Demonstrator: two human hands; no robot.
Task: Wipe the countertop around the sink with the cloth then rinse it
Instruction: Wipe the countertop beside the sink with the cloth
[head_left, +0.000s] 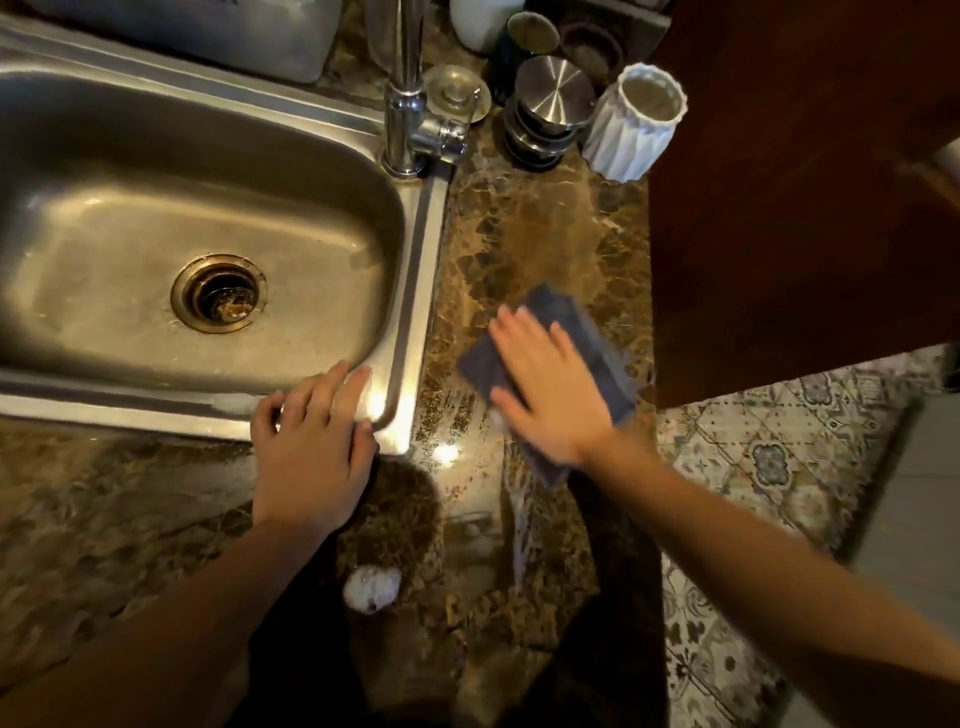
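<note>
Wiping the brown marble surface just right of the sink with a grey-blue cloth.

The job looked partly done. Wet streaks shone on the surface near the sink's front corner, yet a small white clump lay unwiped near the front edge. By my judgement, the strip by the faucet and the rinse were both left to do. The right hand pressed palm-down on the cloth, which lay flat beside the rim; its fingers were straight, spread and blurred. The left hand rested on the sink's front right corner, fingers loosely together and bent over the rim, holding nothing.
</note>
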